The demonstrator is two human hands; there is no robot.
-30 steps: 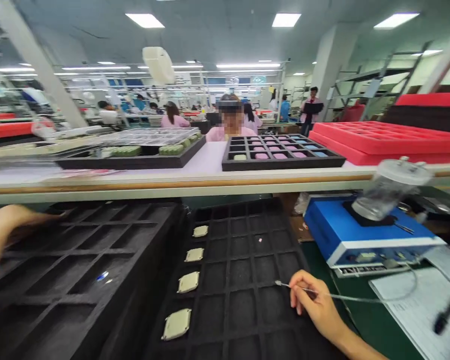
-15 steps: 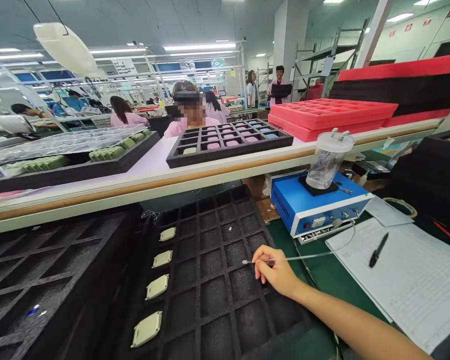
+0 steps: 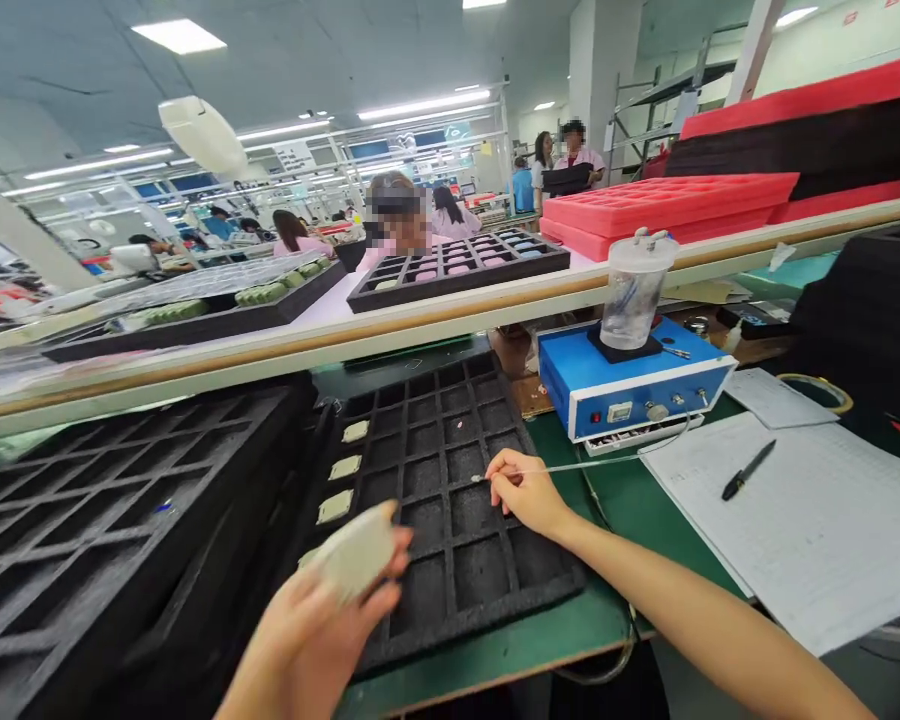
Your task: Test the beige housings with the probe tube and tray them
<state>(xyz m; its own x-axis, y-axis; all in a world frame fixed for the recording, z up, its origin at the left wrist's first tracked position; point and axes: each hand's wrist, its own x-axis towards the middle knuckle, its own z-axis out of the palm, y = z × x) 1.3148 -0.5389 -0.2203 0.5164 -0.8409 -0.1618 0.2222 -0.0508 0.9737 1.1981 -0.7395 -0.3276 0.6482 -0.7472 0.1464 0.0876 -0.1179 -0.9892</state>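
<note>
Beyond a white shelf (image 3: 435,322), looks onto a lit workroom (image 3: 330,60). Grips a pale casing (image 3: 356,555) in the left hand (image 3: 326,615), above the near left of a black tray (image 3: 480,575); likely light, stiff, perhaps slippery, best held by its edges. Pinches a tubed tool (image 3: 577,466) in the right hand (image 3: 529,495). Works at a green bench (image 3: 637,505).

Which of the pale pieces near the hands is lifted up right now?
The pale piece held in the left hand. The other pale pieces lie in the leftmost column of the black tray below, the nearest mostly hidden.
</note>
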